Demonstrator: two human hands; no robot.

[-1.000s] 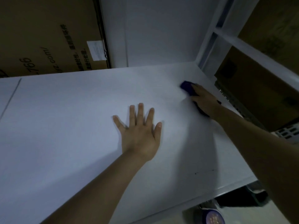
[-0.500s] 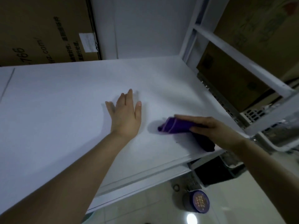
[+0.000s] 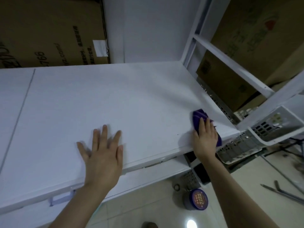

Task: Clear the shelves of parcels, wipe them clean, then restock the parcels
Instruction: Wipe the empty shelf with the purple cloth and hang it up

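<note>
A wide white shelf (image 3: pixel 131 99) fills the view and carries no parcels on this stretch. My left hand (image 3: pixel 103 155) lies flat on it near the front edge, fingers straight and spread. My right hand (image 3: pixel 205 135) presses a purple cloth (image 3: pixel 199 116) onto the shelf's front right corner, fingers laid straight over it; part of the cloth is hidden under the palm. A big brown cardboard box (image 3: pixel 49 32) stands at the back left of the shelf.
White rack posts and a crossbar (image 3: pixel 230 63) rise on the right, with more cardboard boxes (image 3: pixel 246 46) behind. White perforated baskets (image 3: pixel 271 125) sit right of the shelf corner. On the tiled floor below are a round purple tin (image 3: pixel 198 201) and metal rods (image 3: pixel 283 193).
My right hand has swept the cloth from the back right corner to the front middle, then right to the front corner. My left hand slid toward the front edge.
</note>
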